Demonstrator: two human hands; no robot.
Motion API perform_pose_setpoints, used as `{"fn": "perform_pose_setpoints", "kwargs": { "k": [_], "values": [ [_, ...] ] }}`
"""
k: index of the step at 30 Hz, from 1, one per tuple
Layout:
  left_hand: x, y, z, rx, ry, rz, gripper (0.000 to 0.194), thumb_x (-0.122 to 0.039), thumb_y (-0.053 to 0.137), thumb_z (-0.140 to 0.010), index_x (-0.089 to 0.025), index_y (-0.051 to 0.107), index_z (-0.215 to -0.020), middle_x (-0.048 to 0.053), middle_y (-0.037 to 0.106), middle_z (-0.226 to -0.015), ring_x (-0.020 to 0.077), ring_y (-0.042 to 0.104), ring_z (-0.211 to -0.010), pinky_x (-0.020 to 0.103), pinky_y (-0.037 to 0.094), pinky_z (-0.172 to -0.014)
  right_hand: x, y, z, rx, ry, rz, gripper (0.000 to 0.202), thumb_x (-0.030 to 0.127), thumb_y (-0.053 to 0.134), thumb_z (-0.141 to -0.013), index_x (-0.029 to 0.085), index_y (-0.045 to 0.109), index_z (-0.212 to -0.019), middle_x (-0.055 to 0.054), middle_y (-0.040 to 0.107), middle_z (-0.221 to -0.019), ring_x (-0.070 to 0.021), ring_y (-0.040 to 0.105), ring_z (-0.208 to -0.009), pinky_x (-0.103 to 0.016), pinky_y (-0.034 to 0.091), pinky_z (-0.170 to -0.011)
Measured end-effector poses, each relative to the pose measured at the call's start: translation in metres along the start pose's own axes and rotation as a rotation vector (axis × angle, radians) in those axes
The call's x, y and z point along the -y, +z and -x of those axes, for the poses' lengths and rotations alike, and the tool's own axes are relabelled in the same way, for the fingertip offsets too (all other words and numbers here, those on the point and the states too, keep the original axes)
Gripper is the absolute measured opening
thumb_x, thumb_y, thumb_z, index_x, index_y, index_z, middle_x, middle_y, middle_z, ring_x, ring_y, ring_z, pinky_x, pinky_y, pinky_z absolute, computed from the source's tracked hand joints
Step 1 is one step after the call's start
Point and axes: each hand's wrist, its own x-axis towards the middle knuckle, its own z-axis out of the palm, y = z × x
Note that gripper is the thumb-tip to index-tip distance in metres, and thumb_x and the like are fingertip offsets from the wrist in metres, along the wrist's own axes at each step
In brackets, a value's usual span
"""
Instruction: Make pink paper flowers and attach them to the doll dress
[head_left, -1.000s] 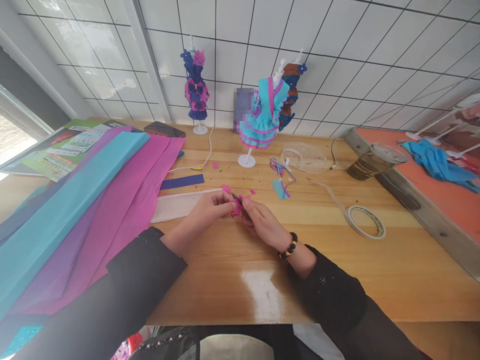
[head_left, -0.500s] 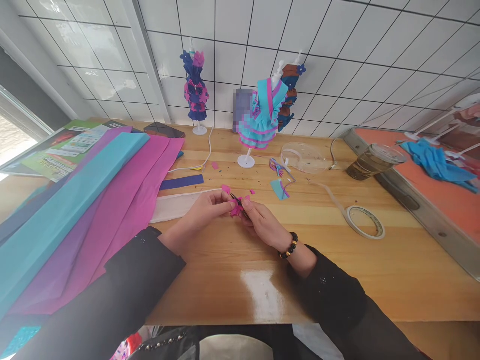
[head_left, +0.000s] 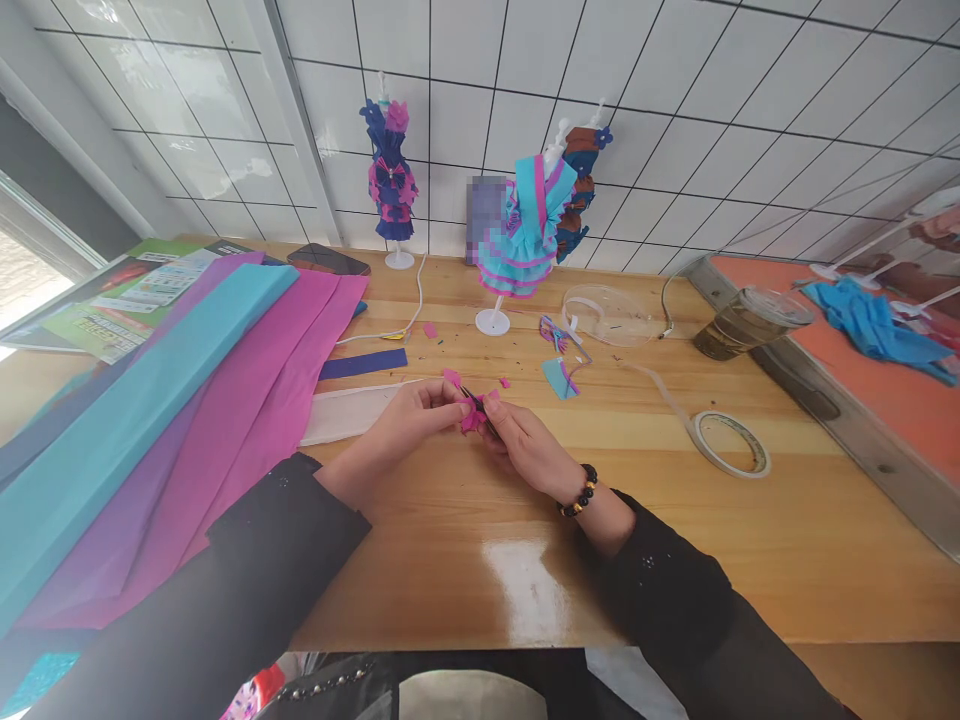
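Note:
My left hand [head_left: 426, 412] pinches a small crumpled piece of bright pink crepe paper [head_left: 472, 421] between thumb and fingertips. From the other side, my right hand [head_left: 529, 445] is closed around slim dark tweezers [head_left: 475, 399], their points aimed up and left across the pink paper. The fingers partly cover both the tweezers and the paper. A pink scrap [head_left: 451, 377] shows just beyond my left fingertips, and a smaller one lies on the wooden table [head_left: 420, 560] a little farther off. Beside my left wrist is a white strip [head_left: 337, 412].
Folded crepe sheets [head_left: 247, 350] in pink, purple and turquoise cover the left side. Small dress forms stand at the back, one wearing a turquoise ruffled dress [head_left: 529, 245]. To the right are a tape roll [head_left: 729, 445] and a lidded cup [head_left: 750, 322]. A blue strip [head_left: 364, 363] lies behind my left hand.
Hardly anything differs. Both hands keep their places, with the pink paper and the tweezers shifted only very slightly between them.

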Motion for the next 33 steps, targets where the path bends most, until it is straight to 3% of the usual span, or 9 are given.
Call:
{"fn": "perform_pose_setpoints", "kwargs": {
  "k": [15, 33],
  "values": [
    [0.0, -0.0033, 0.0002, -0.044, -0.002, -0.025, 0.015, -0.03, 0.06, -0.072, -0.016, 0.058, -0.069, 0.002, 0.061, -0.07, 0.014, 0.056, -0.069, 0.028, 0.042, -0.07, -0.0027, -0.0027, -0.0014, -0.015, -0.051, 0.065, 0.043, 0.051, 0.029, -0.089, 0.018, 0.045, -0.067, 0.004, 0.035, -0.057, -0.0085, 0.03, -0.049, -0.023, 0.025, -0.047],
    [0.0015, -0.0016, 0.0004, 0.033, -0.041, -0.045, 0.017, -0.031, 0.06, -0.073, -0.015, 0.061, -0.068, 0.004, 0.065, -0.074, 0.0155, 0.059, -0.073, 0.028, 0.044, -0.072, -0.0063, -0.0021, -0.0005, 0.027, -0.002, 0.022, 0.044, 0.055, 0.029, -0.088, 0.018, 0.043, -0.07, 0.005, 0.027, -0.055, -0.0073, 0.023, -0.046, -0.021, 0.02, -0.04]
  ]
}}
